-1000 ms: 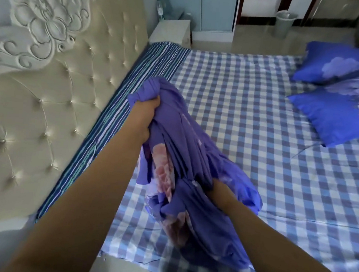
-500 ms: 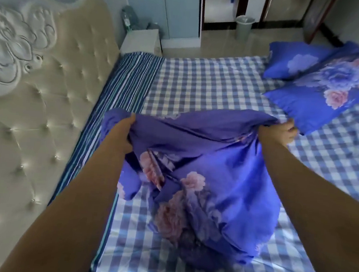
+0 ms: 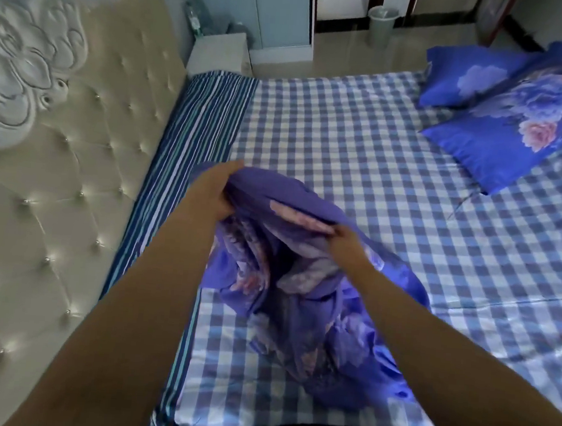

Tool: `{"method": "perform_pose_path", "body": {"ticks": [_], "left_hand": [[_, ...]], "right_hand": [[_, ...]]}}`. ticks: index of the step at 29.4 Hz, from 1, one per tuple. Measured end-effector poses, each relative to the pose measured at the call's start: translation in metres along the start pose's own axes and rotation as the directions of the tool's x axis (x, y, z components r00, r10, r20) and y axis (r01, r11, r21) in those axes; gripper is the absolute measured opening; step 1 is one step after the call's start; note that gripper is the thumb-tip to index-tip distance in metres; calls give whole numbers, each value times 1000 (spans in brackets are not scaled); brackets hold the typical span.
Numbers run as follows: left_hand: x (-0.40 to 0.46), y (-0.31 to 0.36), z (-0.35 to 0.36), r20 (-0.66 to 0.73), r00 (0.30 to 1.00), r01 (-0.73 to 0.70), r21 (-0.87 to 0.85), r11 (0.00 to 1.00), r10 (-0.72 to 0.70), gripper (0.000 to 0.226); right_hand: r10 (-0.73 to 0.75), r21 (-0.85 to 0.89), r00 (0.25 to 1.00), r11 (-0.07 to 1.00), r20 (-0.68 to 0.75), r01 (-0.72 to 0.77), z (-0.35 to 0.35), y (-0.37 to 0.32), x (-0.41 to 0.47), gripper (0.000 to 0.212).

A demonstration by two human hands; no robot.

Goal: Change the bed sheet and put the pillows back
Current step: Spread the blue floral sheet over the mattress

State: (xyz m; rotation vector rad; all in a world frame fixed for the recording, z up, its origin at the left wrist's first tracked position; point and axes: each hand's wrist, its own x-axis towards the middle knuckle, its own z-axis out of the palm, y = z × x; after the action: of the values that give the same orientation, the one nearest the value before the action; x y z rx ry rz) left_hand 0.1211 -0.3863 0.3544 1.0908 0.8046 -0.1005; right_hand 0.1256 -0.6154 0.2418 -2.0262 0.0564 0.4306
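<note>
A purple flowered sheet point(image 3: 303, 302) hangs bunched over the near part of the bed. My left hand point(image 3: 214, 190) grips its upper edge at the left. My right hand point(image 3: 345, 248) holds the same edge close beside it, fingers on the cloth. The bed wears a blue and white checked sheet point(image 3: 362, 145), with a striped under-sheet point(image 3: 192, 132) showing along the headboard side. Two blue flowered pillows point(image 3: 516, 113) lie at the far right of the bed.
A cream tufted headboard point(image 3: 57, 178) runs along the left. A white bedside table point(image 3: 218, 53) stands beyond the bed's far corner, with a pale wardrobe behind it. A grey waste bin point(image 3: 381, 25) sits on the floor near the doorway.
Half a second ago my hands held the flowered sheet spread wide apart. Now the right hand has come in next to the left and the cloth is gathered again.
</note>
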Motion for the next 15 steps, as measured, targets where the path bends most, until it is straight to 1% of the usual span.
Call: {"method": "perform_pose_path", "body": {"ticks": [1, 2, 3, 4, 5, 6, 7, 8, 9, 10, 11, 12, 13, 14, 15], "left_hand": [[9, -10, -21, -86, 996, 1, 3, 1000, -1, 26], [15, -25, -39, -153, 988, 2, -26, 1000, -6, 33], [19, -42, -55, -198, 980, -11, -45, 999, 2, 36], [22, -59, -67, -256, 966, -24, -41, 999, 13, 37], [24, -75, -78, -335, 942, -39, 1, 999, 37, 41], [26, -89, -86, -411, 910, -42, 52, 998, 60, 47], [27, -100, -92, -470, 879, -30, 99, 995, 73, 54], [27, -109, -98, -512, 855, -17, 122, 992, 78, 57], [27, -117, -103, -537, 840, -18, 104, 994, 72, 58], [27, -121, -105, -561, 826, -25, 63, 998, 56, 56], [30, -127, -111, -583, 808, -19, 116, 993, 84, 54], [34, -133, -119, -588, 792, 20, 291, 956, 162, 49], [37, -139, -126, -530, 808, 93, 546, 832, 258, 43], [39, -144, -131, -399, 869, 124, 747, 653, 291, 40], [39, -153, -135, -272, 938, 130, 850, 511, 213, 42]], "right_hand": [[-63, -128, 997, 990, -41, 58, -16, -1, 5, 18], [-104, -255, 994, 963, -27, 94, -32, -3, 5, 16], [-98, -351, 994, 930, 45, 107, -42, -3, 6, 22], [-59, -476, 987, 870, 151, 125, -48, 0, 6, 31], [6, -619, 963, 767, 268, 168, -50, 5, 2, 35], [80, -745, 929, 624, 360, 235, -47, 14, -2, 32], [138, -818, 900, 492, 412, 299, -42, 26, -7, 27], [179, -842, 884, 431, 432, 324, -36, 38, -14, 24], [214, -829, 874, 473, 437, 299, -32, 50, -23, 23], [247, -787, 864, 570, 438, 236, -29, 60, -33, 23], [279, -709, 850, 690, 446, 145, -27, 72, -41, 22], [331, -608, 816, 793, 473, 31, -26, 83, -48, 21], [410, -521, 753, 847, 515, -105, -26, 92, -55, 21], [495, -475, 658, 849, 567, -231, -25, 98, -63, 25], [566, -480, 558, 821, 607, -310, -22, 104, -68, 32]]}}
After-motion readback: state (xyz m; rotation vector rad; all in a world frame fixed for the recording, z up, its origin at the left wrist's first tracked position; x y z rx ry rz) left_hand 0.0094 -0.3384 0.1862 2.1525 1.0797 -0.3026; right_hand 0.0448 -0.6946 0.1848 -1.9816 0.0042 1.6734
